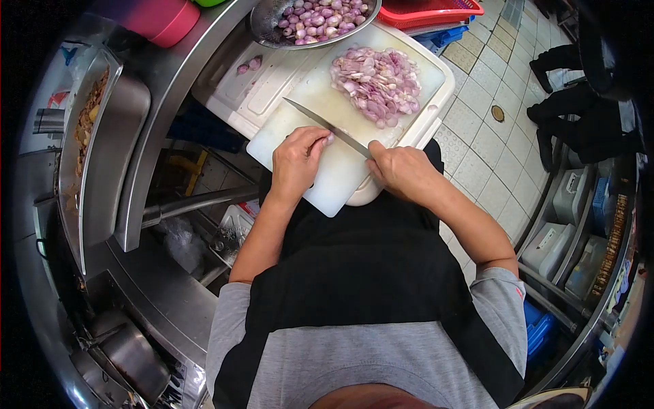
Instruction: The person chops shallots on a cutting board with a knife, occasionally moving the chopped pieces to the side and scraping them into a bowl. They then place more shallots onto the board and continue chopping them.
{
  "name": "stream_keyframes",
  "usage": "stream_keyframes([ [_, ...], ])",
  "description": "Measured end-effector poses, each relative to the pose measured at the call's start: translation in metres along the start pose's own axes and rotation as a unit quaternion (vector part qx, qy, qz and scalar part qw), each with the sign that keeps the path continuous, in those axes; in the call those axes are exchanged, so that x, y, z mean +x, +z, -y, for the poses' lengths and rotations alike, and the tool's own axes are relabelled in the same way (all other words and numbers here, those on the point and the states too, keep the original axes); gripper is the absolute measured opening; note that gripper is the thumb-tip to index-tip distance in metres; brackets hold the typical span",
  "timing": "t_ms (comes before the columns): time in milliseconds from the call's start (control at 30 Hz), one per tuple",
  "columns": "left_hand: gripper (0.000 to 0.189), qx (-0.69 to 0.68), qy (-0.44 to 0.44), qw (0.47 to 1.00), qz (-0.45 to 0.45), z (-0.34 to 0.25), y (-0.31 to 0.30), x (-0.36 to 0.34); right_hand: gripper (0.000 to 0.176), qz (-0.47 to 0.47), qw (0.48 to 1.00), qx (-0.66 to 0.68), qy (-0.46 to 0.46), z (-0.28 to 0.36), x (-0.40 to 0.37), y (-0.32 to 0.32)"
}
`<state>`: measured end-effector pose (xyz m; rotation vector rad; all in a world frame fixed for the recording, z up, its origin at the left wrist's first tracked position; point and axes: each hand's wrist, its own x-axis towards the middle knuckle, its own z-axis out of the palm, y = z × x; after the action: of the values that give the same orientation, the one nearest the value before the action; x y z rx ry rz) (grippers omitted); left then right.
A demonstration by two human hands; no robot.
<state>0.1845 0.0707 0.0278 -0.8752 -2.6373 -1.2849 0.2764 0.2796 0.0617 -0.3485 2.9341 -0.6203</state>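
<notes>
My right hand point(402, 172) is closed round the handle of a long kitchen knife point(327, 125), whose blade points to the upper left over a white cutting board point(334, 187). Beside the blade, my left hand point(298, 160) has its fingers pinched on a small shallot point(330, 138), mostly covered by the fingertips. A heap of sliced shallots point(378, 82) lies on the far part of the board. Behind it, whole peeled shallots point(323, 20) fill a metal bowl point(272, 35). Two shallot pieces point(249, 65) sit apart on the cream container lid point(228, 95) under the board.
A red plastic basket point(429, 13) stands at the back right. To the left runs a steel counter edge point(153, 123) with a food-filled metal tray point(116, 129) and a pink container point(167, 24). Other people's dark-clothed legs point(565, 112) are on the tiled floor point(487, 136).
</notes>
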Motion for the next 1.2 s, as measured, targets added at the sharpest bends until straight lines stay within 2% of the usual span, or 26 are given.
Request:
stream_keyframes([
  [233, 0.015, -0.008, 0.013, 1.0, 0.004, 0.003, 0.001, -0.001, 0.023, 0.019, 1.0, -0.012, 0.021, 0.013, -0.026, -0.024],
  [367, 0.015, -0.008, 0.007, 1.0, 0.006, 0.001, 0.001, -0.001, 0.023, 0.021, 0.999, -0.007, 0.024, 0.005, -0.006, -0.003],
  [467, 0.014, -0.007, -0.002, 1.0, -0.002, -0.002, 0.001, -0.001, 0.023, -0.013, 1.0, 0.007, -0.003, 0.0, 0.007, 0.006],
  [733, 0.012, -0.019, 0.006, 1.0, -0.013, 0.0, 0.002, -0.002, 0.023, 0.024, 0.999, -0.008, 0.024, 0.015, -0.02, -0.025],
  [933, 0.012, -0.035, -0.008, 0.999, -0.026, 0.001, 0.005, -0.004, 0.023, -0.007, 1.0, 0.006, 0.0, 0.004, 0.01, 0.004],
  [1200, 0.011, -0.029, 0.004, 0.999, -0.03, 0.003, 0.006, -0.006, 0.022, 0.005, 1.0, -0.014, 0.006, 0.013, -0.019, -0.019],
])
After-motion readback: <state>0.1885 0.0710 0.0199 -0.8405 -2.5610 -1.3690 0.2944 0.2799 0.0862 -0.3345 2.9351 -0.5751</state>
